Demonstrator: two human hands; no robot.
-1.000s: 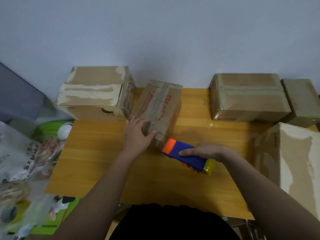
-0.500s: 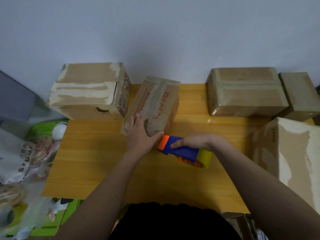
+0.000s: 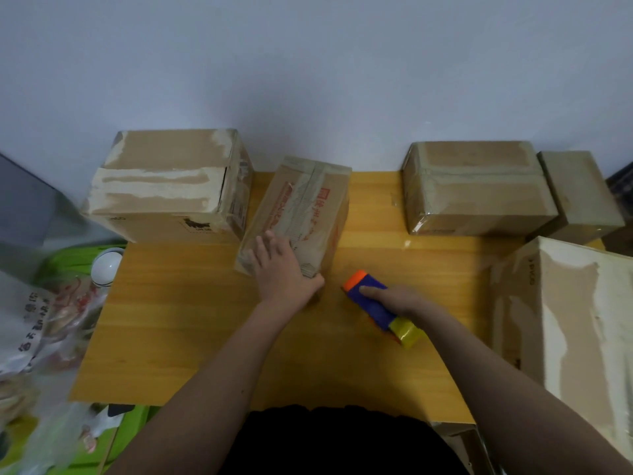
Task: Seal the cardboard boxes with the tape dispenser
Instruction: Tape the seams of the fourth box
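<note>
A small cardboard box (image 3: 308,207) with red print and a tape strip along its top lies at the middle of the wooden table (image 3: 191,320). My left hand (image 3: 279,274) rests on its near end with fingers spread flat and the thumb at the near right corner. To the right, my right hand (image 3: 394,298) grips the tape dispenser (image 3: 371,301), blue with an orange tip and a yellow tape roll. The dispenser is low over the table, a short gap from the box.
A large box (image 3: 164,186) stands at the back left, two boxes (image 3: 476,186) (image 3: 579,193) at the back right, and a big box (image 3: 575,323) at the right edge. Plastic bags (image 3: 37,323) and a white round object (image 3: 106,267) lie left of the table.
The dispenser has come away from the box's near end toward the right and nearer to me. My left hand stays on the box.
</note>
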